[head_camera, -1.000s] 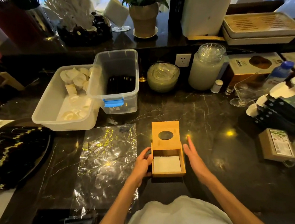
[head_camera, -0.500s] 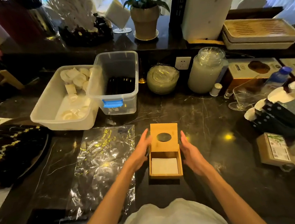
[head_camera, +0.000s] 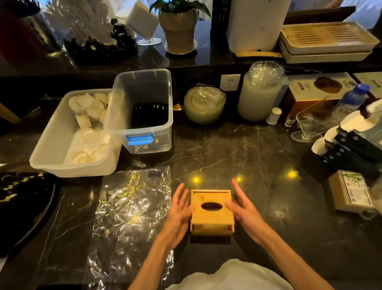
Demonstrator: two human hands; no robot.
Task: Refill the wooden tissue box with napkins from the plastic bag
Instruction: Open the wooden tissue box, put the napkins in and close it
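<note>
Wooden box (head_camera: 211, 212) sits lidded on the counter (head_camera: 267, 161); left hand (head_camera: 178, 213) and right hand (head_camera: 244, 209) flank it, fingers spread, gripping nothing. Uneven pressure could jam the lid.

White top (head_camera: 223, 285); bare forearms (head_camera: 148, 271)

Room is dim and warm-toned. Three small yellow lamp reflections glare on my dark marble counter (head_camera: 244, 154). The plastic bag (head_camera: 131, 210) glints white. Daylight blows out beyond the far edge. Wide-angle bending and soft blur toward corners.
</note>
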